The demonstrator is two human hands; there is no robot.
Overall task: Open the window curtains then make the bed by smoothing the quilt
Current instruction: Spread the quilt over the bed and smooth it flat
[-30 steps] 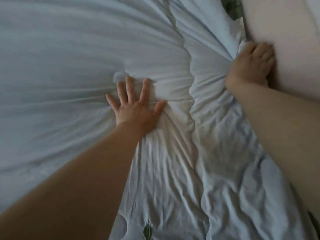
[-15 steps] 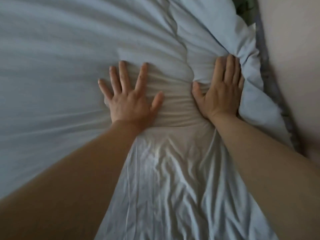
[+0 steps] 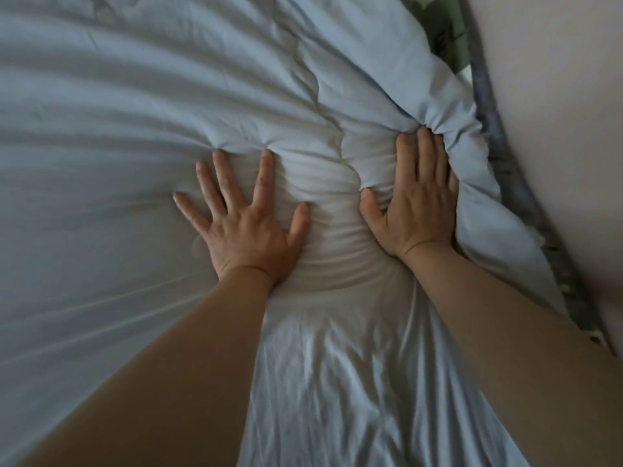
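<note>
A pale blue quilt [image 3: 118, 136] covers almost the whole view, creased in folds that fan out from my hands. My left hand [image 3: 246, 227] lies flat on it with fingers spread, pressing down. Beside it, my right hand [image 3: 418, 203] presses flat with fingers together, its fingertips pushed into a bunched fold near the quilt's right edge. A ridge of gathered cloth stands between the two hands. Below the wrists the quilt is finely wrinkled. No curtains are in view.
A dark patterned bed edge [image 3: 515, 183] runs down the right side, against a plain pale wall [image 3: 556, 112]. A patch of green printed fabric [image 3: 445, 32] shows at the top right past the quilt's edge.
My right hand left the quilt's edge by the wall, opened and laid itself flat next to my left hand. Both hands then slid forward, pushing cloth ahead of them.
</note>
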